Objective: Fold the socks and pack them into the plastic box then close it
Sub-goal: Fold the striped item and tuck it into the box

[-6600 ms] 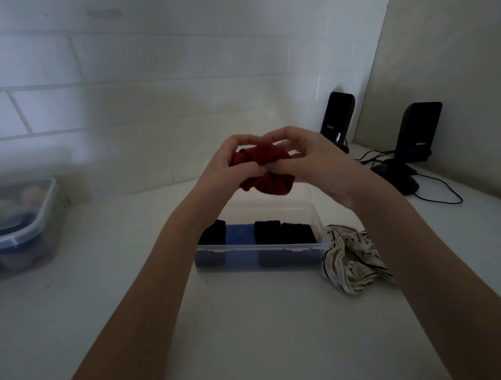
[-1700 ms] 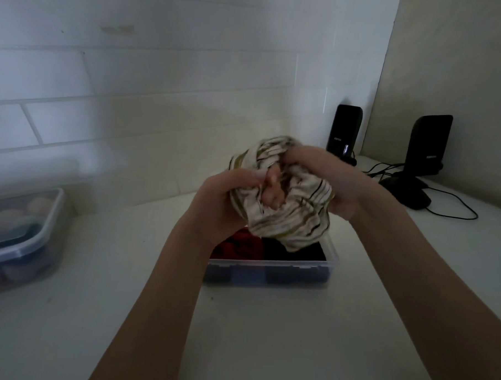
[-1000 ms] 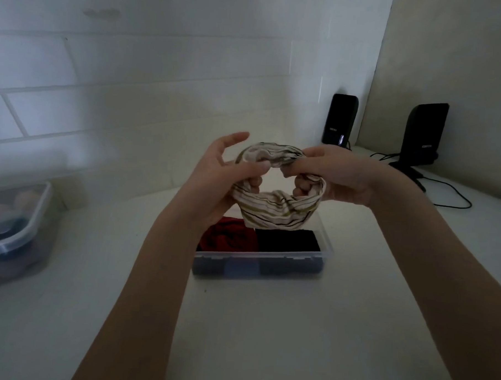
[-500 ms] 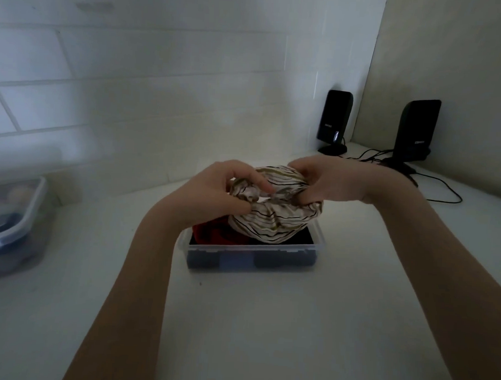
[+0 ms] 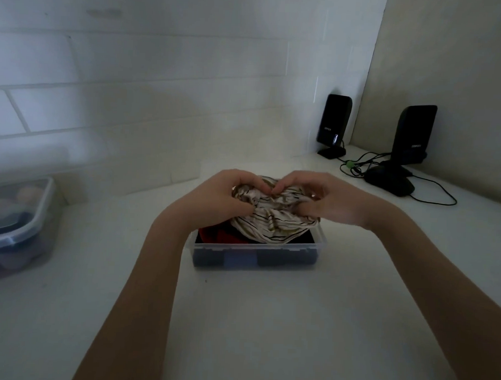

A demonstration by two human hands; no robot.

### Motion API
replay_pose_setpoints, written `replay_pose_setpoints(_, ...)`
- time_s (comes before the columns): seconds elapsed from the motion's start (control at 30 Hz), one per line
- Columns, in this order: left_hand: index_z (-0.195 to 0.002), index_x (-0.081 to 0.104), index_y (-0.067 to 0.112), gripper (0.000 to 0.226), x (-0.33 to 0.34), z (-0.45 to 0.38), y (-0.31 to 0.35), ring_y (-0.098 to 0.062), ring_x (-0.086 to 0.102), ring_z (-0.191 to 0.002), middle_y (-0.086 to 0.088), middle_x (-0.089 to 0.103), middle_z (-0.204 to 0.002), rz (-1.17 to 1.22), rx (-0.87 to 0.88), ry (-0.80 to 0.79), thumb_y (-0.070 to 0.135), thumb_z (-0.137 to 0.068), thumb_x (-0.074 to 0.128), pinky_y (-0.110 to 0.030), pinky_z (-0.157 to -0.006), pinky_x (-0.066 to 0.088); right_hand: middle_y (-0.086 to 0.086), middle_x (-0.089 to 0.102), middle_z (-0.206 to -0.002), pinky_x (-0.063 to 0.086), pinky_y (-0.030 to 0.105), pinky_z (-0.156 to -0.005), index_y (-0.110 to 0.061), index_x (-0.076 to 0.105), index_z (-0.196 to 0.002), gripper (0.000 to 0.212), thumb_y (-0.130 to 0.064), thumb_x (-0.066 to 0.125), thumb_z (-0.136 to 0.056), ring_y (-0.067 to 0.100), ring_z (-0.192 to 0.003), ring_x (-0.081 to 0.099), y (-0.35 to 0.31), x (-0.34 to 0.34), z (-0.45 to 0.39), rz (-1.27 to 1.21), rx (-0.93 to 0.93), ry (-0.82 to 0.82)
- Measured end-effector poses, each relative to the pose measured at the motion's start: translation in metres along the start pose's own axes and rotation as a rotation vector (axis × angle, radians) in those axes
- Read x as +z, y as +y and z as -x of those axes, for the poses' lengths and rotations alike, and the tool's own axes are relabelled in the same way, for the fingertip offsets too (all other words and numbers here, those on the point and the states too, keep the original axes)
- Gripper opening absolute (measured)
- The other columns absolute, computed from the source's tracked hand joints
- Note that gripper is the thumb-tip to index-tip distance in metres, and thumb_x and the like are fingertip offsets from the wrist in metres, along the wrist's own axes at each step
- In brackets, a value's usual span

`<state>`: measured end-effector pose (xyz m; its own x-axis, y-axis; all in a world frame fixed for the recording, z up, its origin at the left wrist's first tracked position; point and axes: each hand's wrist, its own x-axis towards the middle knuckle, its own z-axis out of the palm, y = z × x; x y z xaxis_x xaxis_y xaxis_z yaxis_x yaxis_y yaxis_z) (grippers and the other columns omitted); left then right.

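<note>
Both hands were closed on the same bundle. The left hand (image 5: 218, 198) gripped the striped sock bundle (image 5: 273, 222) from its left side, fingers curled over the top and thumb tucked against the cloth near the front. The right hand (image 5: 333, 203) clamped the right side in the same way, its fingers dug into the folds. The fingertips of the two hands nearly met over the crown of the bundle, so the hands were together rather than apart, knuckles up, wrists angled inward and both forearms reaching forward from the lower edge of the view.

The bundle sat low over the plastic box (image 5: 256, 260), its underside at or just inside the rim; whether it already touched the socks beneath could not be told. Under it lay a red sock (image 5: 215, 235) at the left and dark folded socks along the front wall.

The step in hand looked like seating this rolled pair into the box. The next move would likely call for pressing it down below the rim and letting go, then fetching a lid, which was not in view.

Further out, a second lidded container (image 5: 18, 225) stood at the far left, and two black speakers (image 5: 334, 123) with cables stood in the right corner of the white counter (image 5: 266, 334).
</note>
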<state>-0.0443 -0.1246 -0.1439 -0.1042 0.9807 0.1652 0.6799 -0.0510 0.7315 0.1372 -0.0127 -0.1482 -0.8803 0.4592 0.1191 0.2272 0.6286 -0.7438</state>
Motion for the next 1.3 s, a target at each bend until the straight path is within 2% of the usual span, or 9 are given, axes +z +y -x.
replay_pose_setpoints(0.17, -0.108, 0.069, 0.026, 0.039, 0.004, -0.001, -0.001, -0.004, 0.048, -0.094, 0.009, 0.051, -0.108, -0.277, 0.022, -0.097, 0.004, -0.076, 0.066, -0.004, -0.073, 0.036, -0.02, 0.058, -0.095, 0.036, 0.002, -0.066, -0.03, 0.064, -0.117, 0.041, -0.011, 0.061, -0.081, -0.008, -0.078, 0.049, -0.007, 0.006, 0.006, 0.455, 0.055, -0.008)
replay_pose_setpoints(0.33, -0.117, 0.065, 0.025, 0.044, 0.008, 0.0, 0.0, -0.012, 0.049, -0.104, 0.003, 0.05, -0.115, -0.413, 0.024, -0.218, 0.018, -0.074, 0.073, -0.023, -0.092, 0.04, -0.024, 0.033, -0.08, 0.022, 0.024, -0.081, -0.04, 0.048, -0.132, 0.046, -0.032, 0.058, -0.088, 0.006, -0.088, 0.032, -0.016, 0.009, 0.012, 0.654, 0.214, -0.088)
replay_pose_setpoints(0.43, -0.119, 0.063, 0.025, 0.044, 0.012, 0.0, 0.002, -0.016, 0.049, -0.103, 0.0, 0.05, -0.112, -0.491, 0.044, -0.247, 0.025, -0.076, 0.073, -0.029, -0.094, 0.042, -0.01, 0.051, -0.109, 0.025, 0.034, -0.087, -0.042, 0.047, -0.133, 0.05, -0.041, 0.058, -0.084, 0.018, -0.112, 0.035, -0.015, 0.012, 0.007, 0.814, 0.217, -0.135)
replay_pose_setpoints(0.57, -0.119, 0.062, 0.027, 0.046, 0.015, 0.0, 0.0, -0.019, 0.044, -0.109, 0.0, 0.046, -0.119, -0.577, 0.066, -0.212, 0.033, -0.074, 0.073, -0.038, -0.098, 0.041, -0.01, 0.047, -0.125, 0.028, 0.039, -0.09, -0.041, 0.052, -0.126, 0.049, -0.04, 0.06, -0.078, 0.019, -0.111, 0.033, -0.021, 0.012, 0.004, 0.98, 0.167, -0.123)
replay_pose_setpoints(0.77, -0.114, 0.067, 0.025, 0.041, 0.019, 0.0, -0.001, -0.007, 0.028, -0.099, 0.007, 0.042, -0.127, -0.698, 0.258, -0.121, 0.038, -0.075, 0.069, -0.034, -0.094, 0.041, -0.016, 0.044, -0.13, 0.033, 0.038, -0.096, -0.038, 0.056, -0.12, 0.042, -0.043, 0.059, -0.078, 0.018, -0.113, 0.034, -0.026, 0.013, 0.01, 1.053, 0.009, -0.058)
replay_pose_setpoints(0.9, -0.112, 0.068, 0.028, 0.04, 0.019, 0.0, 0.003, -0.007, 0.033, -0.098, 0.011, 0.049, -0.111, -0.595, 0.31, -0.114, 0.033, -0.073, 0.073, -0.027, -0.093, 0.038, -0.02, 0.05, -0.101, 0.031, 0.032, -0.089, -0.034, 0.05, -0.108, 0.038, -0.041, 0.062, -0.073, 0.014, -0.103, 0.035, -0.023, 0.014, 0.014, 0.931, -0.057, 0.041)
replay_pose_setpoints(1.0, -0.116, 0.065, 0.031, 0.046, 0.013, 0.003, 0.008, -0.008, 0.043, -0.102, 0.012, 0.052, -0.106, -0.54, 0.215, -0.165, 0.027, -0.072, 0.075, -0.023, -0.091, 0.038, -0.015, 0.051, -0.099, 0.028, 0.027, -0.079, -0.034, 0.042, -0.114, 0.047, -0.036, 0.067, -0.073, 0.011, -0.094, 0.034, -0.02, 0.014, 0.015, 0.861, 0.015, 0.028)
replay_pose_setpoints(1.2, -0.12, 0.061, 0.032, 0.048, 0.01, 0.007, 0.003, -0.011, 0.054, -0.094, 0.009, 0.061, -0.108, -0.53, -0.055, -0.272, 0.028, -0.073, 0.073, -0.025, -0.084, 0.044, -0.006, 0.055, -0.108, 0.028, 0.027, -0.083, -0.045, 0.052, -0.119, 0.039, -0.041, 0.059, -0.081, 0.012, -0.093, 0.04, -0.018, 0.014, 0.012, 0.954, 0.112, -0.101)
replay_pose_setpoints(1.3, -0.12, 0.061, 0.031, 0.048, 0.012, 0.006, 0.002, -0.011, 0.054, -0.093, 0.008, 0.063, -0.107, -0.531, -0.079, -0.283, 0.03, -0.073, 0.074, -0.027, -0.086, 0.046, -0.013, 0.056, -0.117, 0.028, 0.029, -0.086, -0.045, 0.049, -0.122, 0.045, -0.044, 0.061, -0.078, 0.012, -0.107, 0.043, -0.019, 0.015, 0.01, 1.007, 0.051, -0.081)
